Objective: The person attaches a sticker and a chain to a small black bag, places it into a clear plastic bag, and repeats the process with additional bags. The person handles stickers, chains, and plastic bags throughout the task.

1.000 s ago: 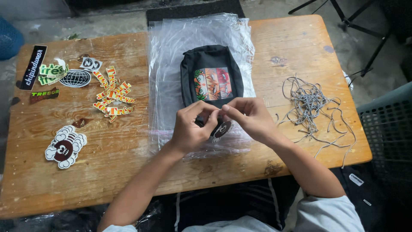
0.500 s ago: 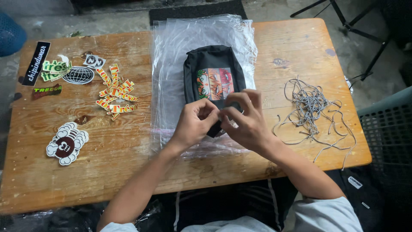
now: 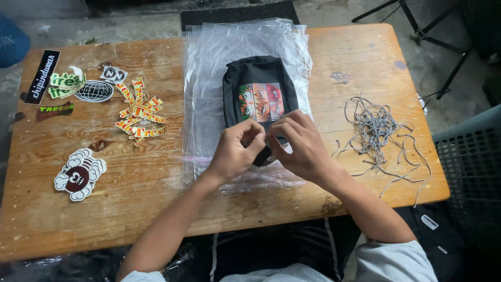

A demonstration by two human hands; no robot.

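Pouch [image 3: 259,94], black with a colourful printed patch, lies on clear plastic bags [image 3: 209,78] at the table's [image 3: 156,183] middle, long axis running from far edge to near edge. Left hand [image 3: 235,151] and right hand [image 3: 300,146] pinch its near end together, fingertips touching. Grey cords [image 3: 378,128] lie toward the right edge.

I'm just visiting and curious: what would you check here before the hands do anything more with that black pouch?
1. Pouch lies flat on the plastic bags: ok.
2. Both hands meet at its near end, left hand, right hand: ok.
3. What the fingertips pinch: cannot tell, hidden.
4. Cords lie apart from the pouch: ok.
5. Stickers lie off the bags: ok.
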